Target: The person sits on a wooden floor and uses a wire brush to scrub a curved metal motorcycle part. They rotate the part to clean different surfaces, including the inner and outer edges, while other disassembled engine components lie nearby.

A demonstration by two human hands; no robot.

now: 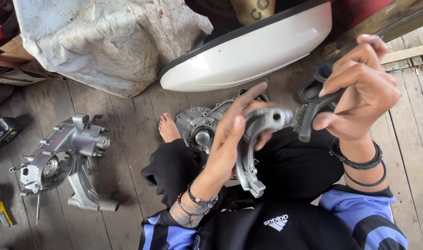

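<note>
Two hands work above the lap: the left hand (227, 139) grasps a curved metal arm (251, 148), tilted upward to expose its end to the brush (313, 113) gripped by the right hand (359, 92).

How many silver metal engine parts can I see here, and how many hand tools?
Silver metal engine parts: 3 (curved part in the left hand, casing on the floor at left, casing by the foot)
Brushes: 1 (dark brush in the right hand)
Total: 4

Soft even daylight, faint shadows, mild glare on white panel (248, 55), hands slightly motion-blurred.
</note>
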